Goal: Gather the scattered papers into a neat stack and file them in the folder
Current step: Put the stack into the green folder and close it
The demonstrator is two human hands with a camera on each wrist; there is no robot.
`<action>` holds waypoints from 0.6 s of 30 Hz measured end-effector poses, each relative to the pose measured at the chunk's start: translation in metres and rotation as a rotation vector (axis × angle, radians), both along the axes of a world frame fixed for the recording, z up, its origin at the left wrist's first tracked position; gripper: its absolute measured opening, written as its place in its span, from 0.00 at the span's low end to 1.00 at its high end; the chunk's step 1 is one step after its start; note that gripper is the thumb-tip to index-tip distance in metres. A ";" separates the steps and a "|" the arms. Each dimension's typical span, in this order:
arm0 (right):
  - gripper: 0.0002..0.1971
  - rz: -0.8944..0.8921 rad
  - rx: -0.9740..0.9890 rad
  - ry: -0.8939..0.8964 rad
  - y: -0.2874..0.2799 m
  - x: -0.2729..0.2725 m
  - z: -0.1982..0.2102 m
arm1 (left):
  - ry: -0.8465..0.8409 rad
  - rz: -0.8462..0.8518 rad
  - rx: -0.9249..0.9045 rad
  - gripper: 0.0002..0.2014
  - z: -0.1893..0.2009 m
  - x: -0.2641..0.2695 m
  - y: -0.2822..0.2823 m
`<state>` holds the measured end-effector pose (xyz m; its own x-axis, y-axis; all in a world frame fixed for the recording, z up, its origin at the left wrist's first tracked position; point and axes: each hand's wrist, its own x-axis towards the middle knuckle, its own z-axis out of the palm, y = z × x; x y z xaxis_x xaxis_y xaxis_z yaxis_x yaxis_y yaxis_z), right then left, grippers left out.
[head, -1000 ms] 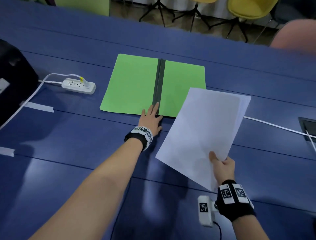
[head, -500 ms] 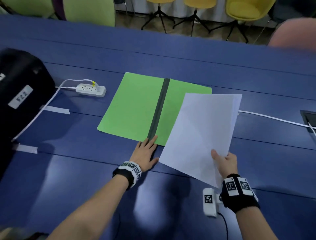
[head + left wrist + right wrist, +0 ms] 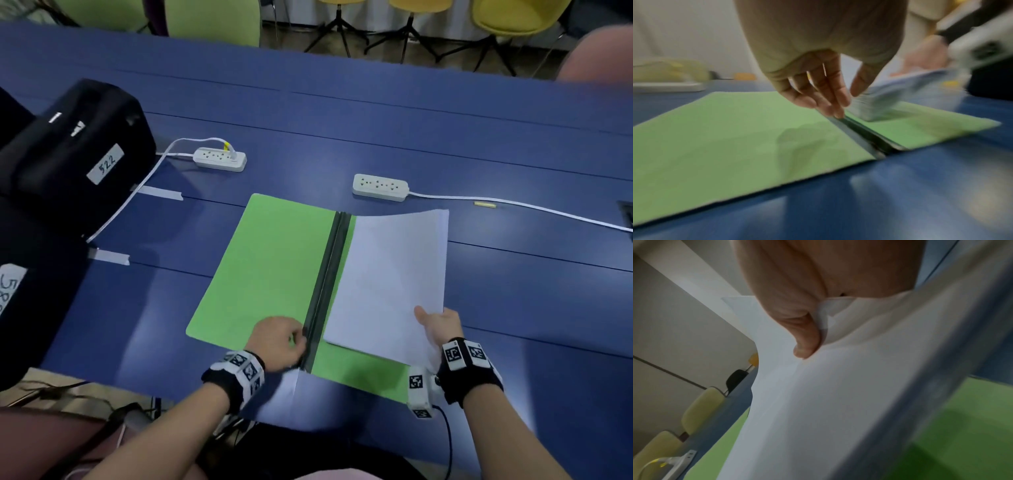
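A green folder (image 3: pixel 267 274) lies spread flat on the blue table (image 3: pixel 513 308), its dark spine strip (image 3: pixel 329 274) running down the middle. My right hand (image 3: pixel 431 320) pinches the near right corner of a stack of white papers (image 3: pixel 390 274), thumb on top, and holds it low over the folder's right half beside the spine. In the right wrist view the thumb (image 3: pixel 805 340) presses the papers (image 3: pixel 838 402) above the green folder (image 3: pixel 962 434). My left hand (image 3: pixel 294 339) is at the spine's near end; its fingertips (image 3: pixel 835 112) touch the strip (image 3: pixel 865 134), thumb apart.
Two white power strips (image 3: pixel 220 159) (image 3: pixel 380 186) lie behind the folder, one with a cable (image 3: pixel 513 205) running right. A black bag (image 3: pixel 75 164) stands at the left. Tape strips (image 3: pixel 161 192) mark the table. The folder's near edge lies close to the table's front edge.
The paper stack went from being held tilted above the table to lying square over the folder's right half. My left hand shifted from the folder's near edge onto the spine.
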<state>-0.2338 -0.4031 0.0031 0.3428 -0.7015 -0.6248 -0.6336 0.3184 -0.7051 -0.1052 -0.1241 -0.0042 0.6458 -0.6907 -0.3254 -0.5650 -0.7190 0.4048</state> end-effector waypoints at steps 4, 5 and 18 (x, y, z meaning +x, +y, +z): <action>0.16 -0.022 -0.004 0.055 0.014 -0.016 0.003 | -0.127 0.556 -0.011 0.20 -0.008 0.053 0.029; 0.16 -0.030 -0.004 0.065 0.017 -0.018 0.001 | -0.098 0.672 0.063 0.30 -0.011 0.065 0.036; 0.17 0.036 -0.001 0.059 0.042 -0.002 0.006 | 0.120 0.982 0.285 0.57 -0.018 0.106 0.075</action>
